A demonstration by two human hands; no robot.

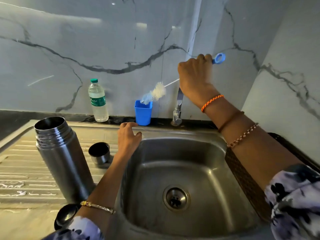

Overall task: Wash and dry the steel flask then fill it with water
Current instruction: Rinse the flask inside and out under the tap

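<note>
The steel flask (63, 158) stands open and upright on the ribbed drainboard, left of the sink basin (181, 170). Its small steel cup (100, 152) sits beside it, and a dark lid (66, 214) lies near my left sleeve. My right hand (195, 77) grips the blue handle of a bottle brush (158, 91) high above the tap, the white bristle end angled down into a blue holder cup (143, 113). My left hand (129, 138) rests with loosely bent fingers on the sink's back rim, just before the blue cup, holding nothing.
A plastic water bottle (97, 101) with a green cap stands against the marble wall behind the drainboard. The steel tap (178, 108) rises behind the basin, partly hidden by my right wrist. A dark woven mat (245, 181) lies along the basin's right edge.
</note>
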